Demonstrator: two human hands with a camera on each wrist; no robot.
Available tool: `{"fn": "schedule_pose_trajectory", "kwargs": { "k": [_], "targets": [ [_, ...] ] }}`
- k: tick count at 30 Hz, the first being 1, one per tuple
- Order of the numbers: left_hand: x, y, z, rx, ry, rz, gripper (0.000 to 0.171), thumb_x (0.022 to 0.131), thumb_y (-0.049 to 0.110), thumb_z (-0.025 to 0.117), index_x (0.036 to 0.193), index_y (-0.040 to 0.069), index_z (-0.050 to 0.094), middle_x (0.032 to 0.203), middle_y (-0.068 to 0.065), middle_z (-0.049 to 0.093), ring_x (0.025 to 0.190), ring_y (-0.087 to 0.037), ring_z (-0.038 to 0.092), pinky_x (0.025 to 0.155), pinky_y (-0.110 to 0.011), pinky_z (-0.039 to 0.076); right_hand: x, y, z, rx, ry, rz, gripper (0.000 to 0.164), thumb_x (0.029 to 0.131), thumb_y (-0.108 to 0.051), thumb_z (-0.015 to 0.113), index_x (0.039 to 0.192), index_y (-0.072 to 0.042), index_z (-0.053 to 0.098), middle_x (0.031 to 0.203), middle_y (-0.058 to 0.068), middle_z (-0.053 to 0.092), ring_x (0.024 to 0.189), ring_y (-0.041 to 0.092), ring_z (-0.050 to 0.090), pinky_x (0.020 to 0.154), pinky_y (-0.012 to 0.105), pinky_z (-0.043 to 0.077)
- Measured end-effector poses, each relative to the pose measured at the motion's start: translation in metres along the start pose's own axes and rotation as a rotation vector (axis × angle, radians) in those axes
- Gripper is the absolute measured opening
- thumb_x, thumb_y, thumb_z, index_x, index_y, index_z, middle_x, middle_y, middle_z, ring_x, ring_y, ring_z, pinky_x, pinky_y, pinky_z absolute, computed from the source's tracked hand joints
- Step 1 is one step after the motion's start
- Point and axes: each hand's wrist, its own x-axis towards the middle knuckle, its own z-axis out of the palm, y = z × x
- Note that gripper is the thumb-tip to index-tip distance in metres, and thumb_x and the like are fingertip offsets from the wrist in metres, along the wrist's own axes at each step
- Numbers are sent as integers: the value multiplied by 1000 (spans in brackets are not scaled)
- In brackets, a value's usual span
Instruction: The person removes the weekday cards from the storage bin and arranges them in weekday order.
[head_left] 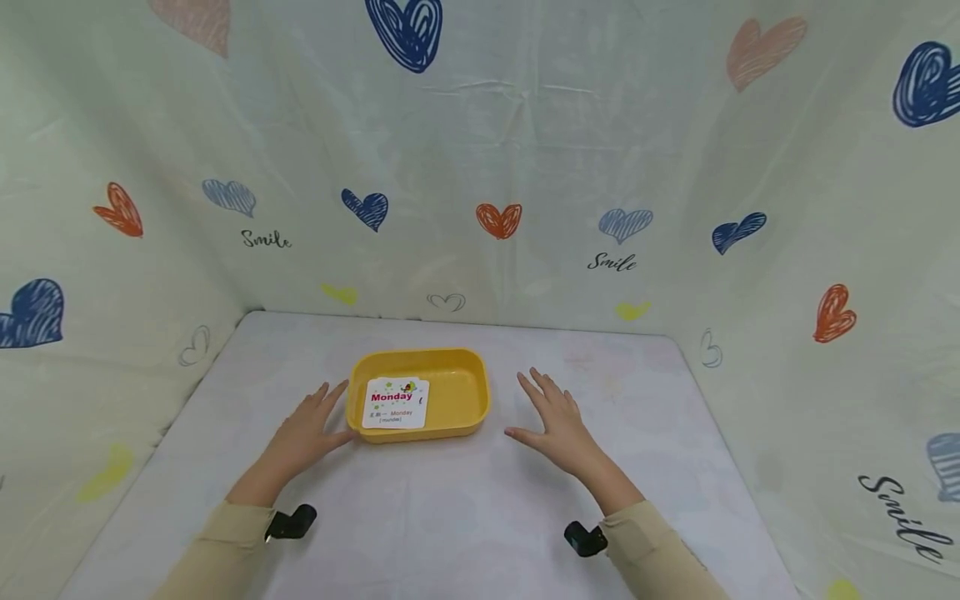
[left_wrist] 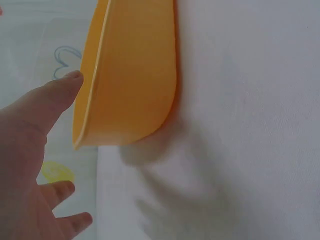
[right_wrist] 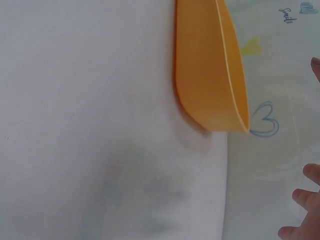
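The yellow oblong plastic tray (head_left: 459, 397) seems light, stiff, best gripped by its ends; left hand (head_left: 302, 433) and right hand (head_left: 561, 430) are spread.

The yellow tray (head_left: 459, 400) stands between the two hands, its end wall blocking the left hand (head_left: 300, 433) right at the fingertips; whether they touch is unclear. A narrow strip of white tabletop (head_left: 450, 508) leaves passage between the right hand (head_left: 558, 429) and the tray's other end. Back toward the wrists, the tabletop runs open. Beyond the fingertips, past the table's far edge, a heart-printed sheet (head_left: 495, 133) bars the way.
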Motion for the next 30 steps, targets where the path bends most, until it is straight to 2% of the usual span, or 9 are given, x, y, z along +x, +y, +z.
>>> {"fn": "schedule_pose_trajectory", "kwargs": {
  "k": [5,8,13,17,21,25,30],
  "targets": [
    [9,1,3,-146,-49,-45,85,89,36,71,152,3,25,150,-32,27,136,-51,25,104,-67,26,12,-13,10,92,-12,8,87,84,-47,72,155,-21,28,159,6,23,145,30,20,111,61,19],
    [14,1,3,-237,-81,-75,82,89,30,71,151,2,25,147,-33,31,132,-52,32,103,-65,31,19,-21,17,178,-22,5,86,84,-43,75,154,-22,30,158,5,26,144,29,23,109,60,25],
    [21,-2,4,-374,-131,-147,82,89,28,72,151,8,24,140,-34,39,119,-50,46,93,-61,43,29,-31,28,297,-48,-22,83,84,-35,77,153,-19,32,153,5,33,141,27,29,110,53,29],
    [27,-7,7,-446,-158,-195,86,87,28,74,153,12,21,135,-34,42,108,-43,53,81,-49,52,36,-40,36,376,-70,-13,82,84,-30,78,152,-17,33,150,9,37,139,28,32,111,51,28],
    [31,-12,12,-577,-209,-258,87,89,25,72,155,20,15,135,-30,44,98,-32,60,70,-37,54,42,-50,42,455,-77,10,83,83,-27,79,151,-14,35,147,11,40,136,29,37,110,50,31],
    [30,-14,17,-724,-231,-304,87,91,23,69,156,28,12,137,-28,43,95,-26,63,72,-38,56,48,-59,48,523,-84,21,83,82,-28,80,151,-13,35,145,8,43,132,28,41,107,49,35],
    [24,-13,22,-888,-230,-302,85,94,18,65,156,32,8,141,-30,39,98,-31,66,76,-44,57,57,-68,58,627,-81,42,81,81,-23,81,149,-12,38,141,9,48,128,29,46,105,48,39]
  ]
}}
